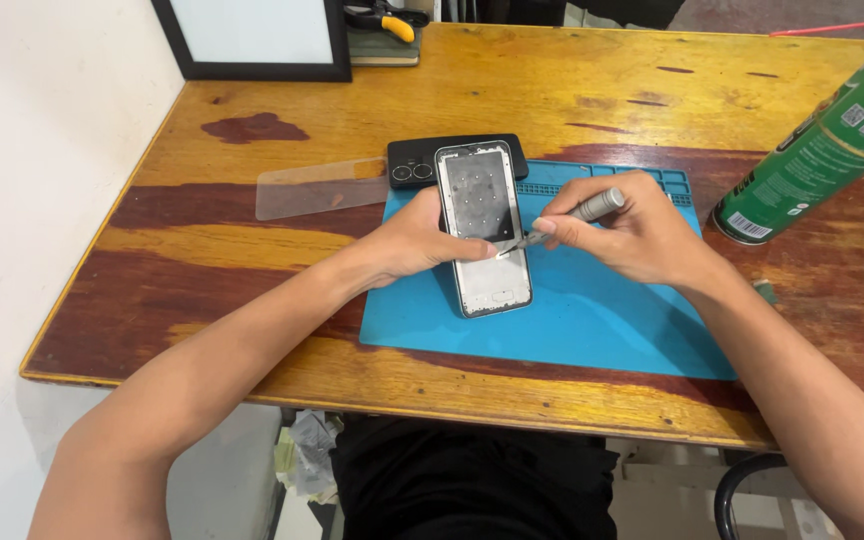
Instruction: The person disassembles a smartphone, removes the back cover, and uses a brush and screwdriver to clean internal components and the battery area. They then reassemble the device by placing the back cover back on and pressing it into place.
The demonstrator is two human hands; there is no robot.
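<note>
An opened phone frame point(482, 215) with a bare metal inside lies on a blue work mat point(592, 320). My left hand point(417, 240) grips the frame's left edge, thumb on its lower part. My right hand point(627, 230) holds a slim grey tool point(572, 215) like a pen. The tool's tip touches a small white piece near the frame's lower right edge. A black phone back cover point(412, 160) with camera rings lies just behind the frame.
A clear screen sheet point(317, 188) lies left of the mat on the wooden table point(512, 90). A green spray can point(822, 150) stands tilted at the right. A black-framed panel point(252, 40) and yellow-handled pliers point(387, 20) sit at the back.
</note>
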